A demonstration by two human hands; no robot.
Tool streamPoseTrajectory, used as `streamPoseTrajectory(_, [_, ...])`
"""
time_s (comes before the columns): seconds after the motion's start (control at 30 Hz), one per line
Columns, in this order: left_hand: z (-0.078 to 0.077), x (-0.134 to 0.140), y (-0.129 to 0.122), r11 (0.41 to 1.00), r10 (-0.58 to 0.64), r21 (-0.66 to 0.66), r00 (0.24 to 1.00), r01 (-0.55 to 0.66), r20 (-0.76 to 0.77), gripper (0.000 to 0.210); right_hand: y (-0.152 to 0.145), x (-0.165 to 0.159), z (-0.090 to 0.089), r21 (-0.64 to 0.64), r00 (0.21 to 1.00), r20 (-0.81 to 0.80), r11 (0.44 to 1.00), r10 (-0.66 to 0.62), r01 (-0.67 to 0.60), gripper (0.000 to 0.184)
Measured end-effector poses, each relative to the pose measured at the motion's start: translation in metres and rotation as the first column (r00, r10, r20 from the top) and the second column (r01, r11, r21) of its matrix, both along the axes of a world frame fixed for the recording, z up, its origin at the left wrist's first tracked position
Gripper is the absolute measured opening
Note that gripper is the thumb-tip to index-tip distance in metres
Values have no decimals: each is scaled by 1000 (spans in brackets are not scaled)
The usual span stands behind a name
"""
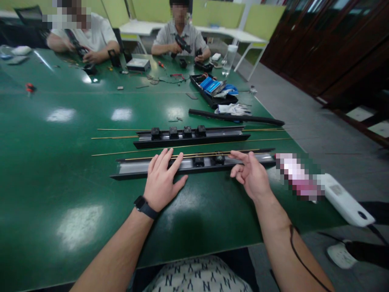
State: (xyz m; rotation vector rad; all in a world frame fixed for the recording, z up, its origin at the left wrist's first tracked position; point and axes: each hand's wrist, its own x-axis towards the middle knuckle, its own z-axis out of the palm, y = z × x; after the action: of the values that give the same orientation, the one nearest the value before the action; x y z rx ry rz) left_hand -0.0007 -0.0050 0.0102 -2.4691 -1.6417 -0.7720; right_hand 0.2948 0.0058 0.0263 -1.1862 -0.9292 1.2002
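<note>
The left hand [163, 177] is laid palm down over the near black rail [131, 168], and its fingers are spread a little, with the thumb held out to the side. A dark watch [146, 207] is worn on that wrist. The right hand [251, 177] is held at the same rail, farther to the right. Some of its fingers are stretched toward the thin gold rods [190, 155], and the others are curled in. It cannot be told if a rod is pinched there.

The near rail is set on the green table [91, 194], right in front of the body. The gold rods are laid along it, and two black blocks are seen in it between the hands. Just behind, one more gold rod [133, 151] is seen on the table. Past that, a far black rail [194, 142] is placed, and four black blocks are lined up in it.

Farther back, a long black strip [258, 119] is seen beside a white glove [232, 109]. Blue packs [212, 86] are kept in a black tray [200, 90]. Across the table, dark tools are held by two people. At the right, a white box [348, 198] is placed near the table's edge.
</note>
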Motion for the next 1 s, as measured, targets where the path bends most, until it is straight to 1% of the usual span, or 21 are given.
streamPoseTrajectory(0.2, [0,0,0,1000,6,7,1000,-6,-9,67,1,2,-1,-9,1000,15,1000,-17,17,56])
streamPoseTrajectory(0.63, [-1,-1,0,1000,6,5,1000,-6,-13,64,2,3,-2,-10,1000,-8,1000,-19,19,56])
streamPoseTrajectory(1.0, [0,-2,1,999,4,37,1000,-4,0,59,2,1,-3,-11,1000,-18,1000,-7,7,56])
